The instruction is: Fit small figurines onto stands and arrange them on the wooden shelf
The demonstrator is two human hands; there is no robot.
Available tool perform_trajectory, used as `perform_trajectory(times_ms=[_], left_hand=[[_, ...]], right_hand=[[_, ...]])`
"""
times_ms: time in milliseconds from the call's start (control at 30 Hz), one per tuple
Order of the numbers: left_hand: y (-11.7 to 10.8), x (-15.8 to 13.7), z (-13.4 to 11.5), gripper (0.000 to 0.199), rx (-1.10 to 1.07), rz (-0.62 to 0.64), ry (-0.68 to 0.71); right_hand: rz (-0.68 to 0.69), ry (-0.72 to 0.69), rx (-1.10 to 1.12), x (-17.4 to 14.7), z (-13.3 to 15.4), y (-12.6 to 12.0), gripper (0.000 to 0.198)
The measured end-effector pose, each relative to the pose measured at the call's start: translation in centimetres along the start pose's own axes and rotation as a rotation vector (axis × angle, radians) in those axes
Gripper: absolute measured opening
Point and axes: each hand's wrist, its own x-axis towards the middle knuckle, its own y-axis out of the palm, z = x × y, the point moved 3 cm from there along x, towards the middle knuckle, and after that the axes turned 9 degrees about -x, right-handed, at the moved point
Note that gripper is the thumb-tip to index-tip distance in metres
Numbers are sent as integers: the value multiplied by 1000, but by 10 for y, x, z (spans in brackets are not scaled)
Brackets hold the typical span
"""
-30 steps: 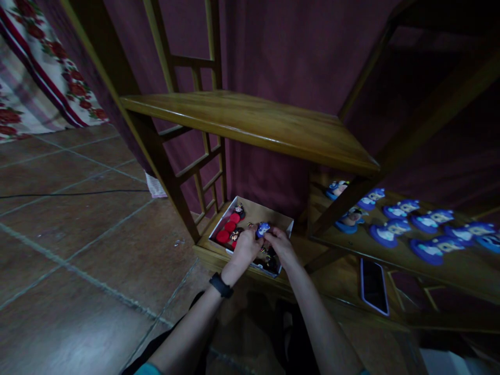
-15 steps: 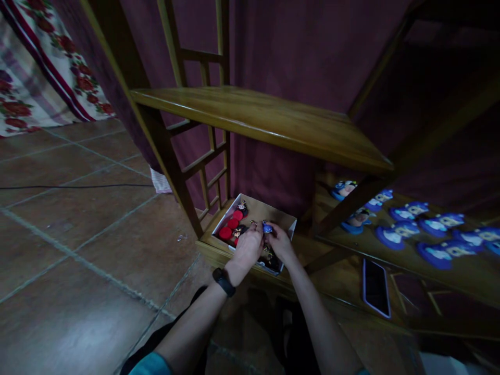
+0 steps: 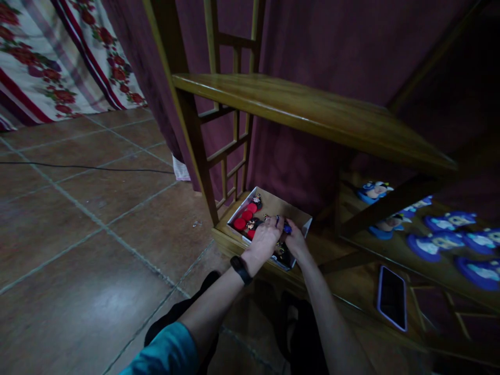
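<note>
A shallow white cardboard box (image 3: 269,204) with a brown inside sits on the low wooden shelf. My left hand (image 3: 267,237), with a black band on the wrist, reaches over its front side with bent fingers. My right hand (image 3: 296,241) comes in from the right, its fingers closed around a small blue figurine (image 3: 287,228). The fingertips of both hands meet at this piece, which they partly hide. Along the box's left side lie red round pieces (image 3: 247,214) and small dark figurines (image 3: 257,200). More dark pieces (image 3: 282,252) lie beneath my hands.
A wooden shelf board (image 3: 304,101) juts out above the box. Several blue figurines (image 3: 435,244) stand on the shelf at right, behind a diagonal wooden bar. A phone (image 3: 392,298) lies on the lower ledge. A black cable (image 3: 86,166) crosses the tiled floor at left.
The view has swung left, so the box and shelves sit farther right. My hands stay together over the box, and the blue figurine between them is now more covered by fingers.
</note>
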Motion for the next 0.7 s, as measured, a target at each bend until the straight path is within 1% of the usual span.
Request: perform_trajectory(times_ms=[100,200,333,467,700], left_hand=[[1,2,-1,48,35,30,1],[3,3,-2,47,45,52,0],[4,2,-3,48,30,34,56],[6,2,-4,45,32,40,110],[9,2,-8,41,13,27,122]], right_hand=[[5,11,12,0,0,1,51],[12,26,30,0,-2,1,51],[15,46,70,0,-6,1,46],[-26,65,103,1,-10,0,45],[-45,110,170,0,-13,-2,43]])
